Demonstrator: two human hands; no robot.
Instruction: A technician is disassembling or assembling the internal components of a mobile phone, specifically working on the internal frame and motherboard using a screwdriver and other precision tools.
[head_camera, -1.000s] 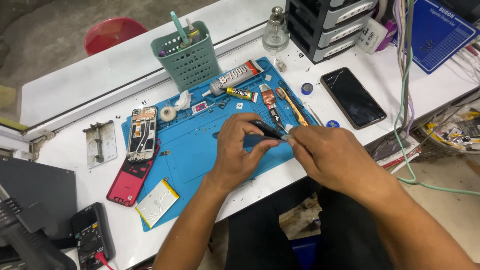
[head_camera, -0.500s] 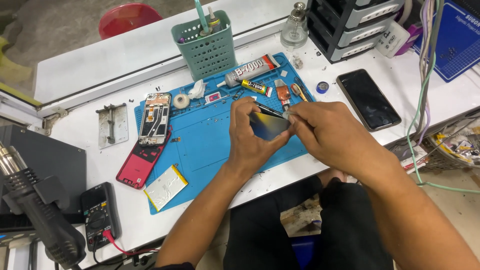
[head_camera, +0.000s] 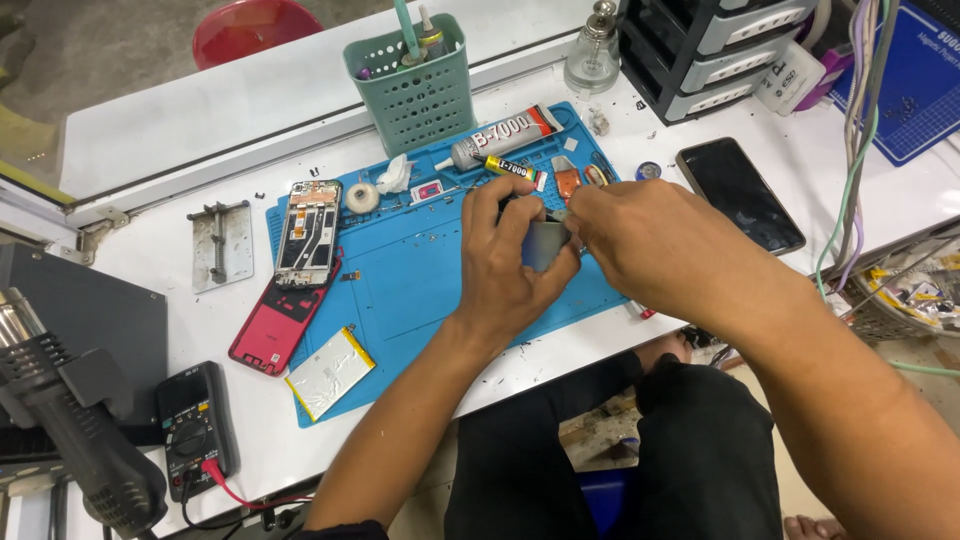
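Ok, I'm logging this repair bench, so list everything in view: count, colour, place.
work mat: one, blue, table centre
basket: one, green, behind mat
glue tubes: two, grey and yellow, mat's far edge
phone frame: one, opened, mat's left edge
back cover: one, red, beside mat
battery: one, silver, mat's near corner
phone: one, black, right
multimeter: one, black, near left
heat gun: one, black, far left
small grey part: one, held by both hands
left hand; right hand

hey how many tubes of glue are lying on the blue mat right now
2. A large grey glue tube lies at the mat's far edge; a small yellow-and-black tube lies just below it. The hands may hide others.
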